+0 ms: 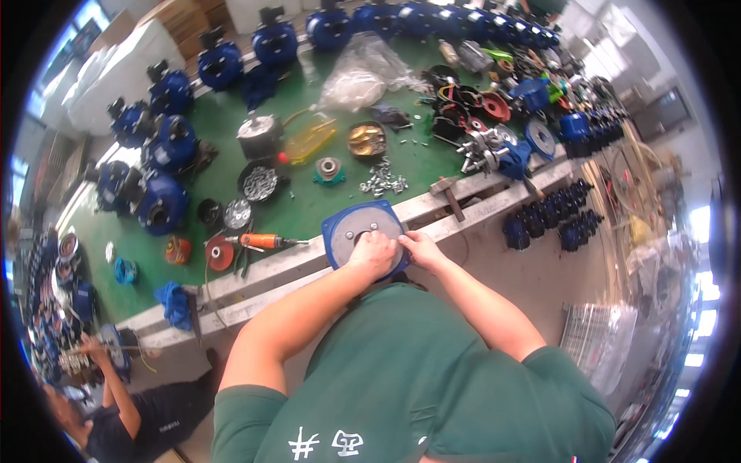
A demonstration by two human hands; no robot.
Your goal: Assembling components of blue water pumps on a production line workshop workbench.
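Observation:
A blue square-cornered flange with a flat grey disc face (340, 245) rests at the bench's near edge, right in front of me. Two small bolt heads (373, 227) show on its grey face, close to a dark centre hole. My left hand (373, 255) is closed over the middle of the disc, its fingers bunched together beside the hole. At the disc's right side my right hand (421, 250) is closed too, thumb and fingers pinched near the rim. Whatever small piece either hand grips is hidden by the fingers.
Loose bolts (384, 180) lie beyond the flange, with a hammer (448, 198) to the right. An orange power tool (262, 241) and a pan of bolts (260, 183) are leftward. Blue pump housings (220, 65) line the far edge. Another person (139, 413) works at lower left.

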